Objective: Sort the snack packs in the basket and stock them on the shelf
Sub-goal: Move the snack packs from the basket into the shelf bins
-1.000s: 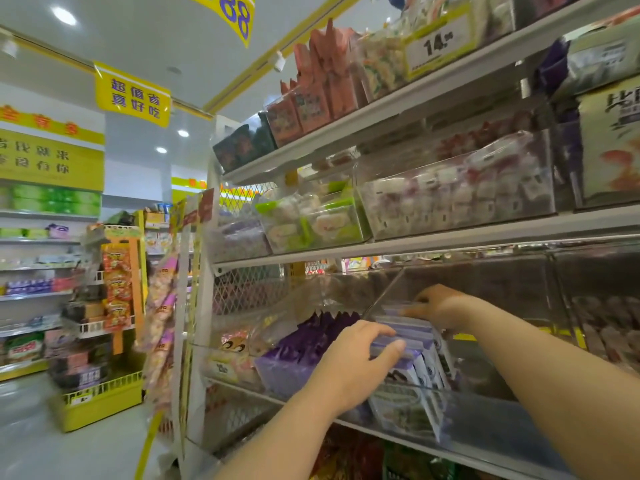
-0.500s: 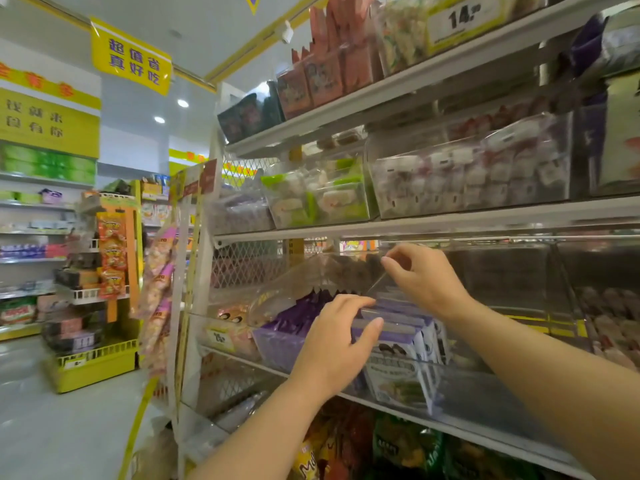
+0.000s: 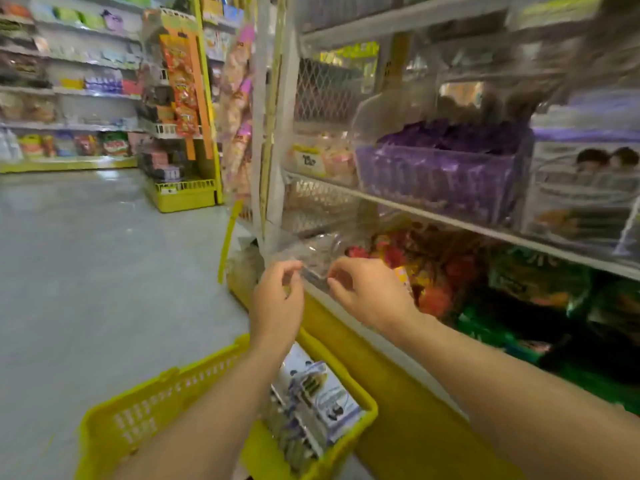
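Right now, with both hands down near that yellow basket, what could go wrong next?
1. The left hand and right hand have curled fingers right at the edge of the clear bin. A snag could tug it off its shelf.
2. The yellow basket sits low beside the shelf base, where a foot might kick it.
3. The snack packs in it lean loosely and could spill if it tips.
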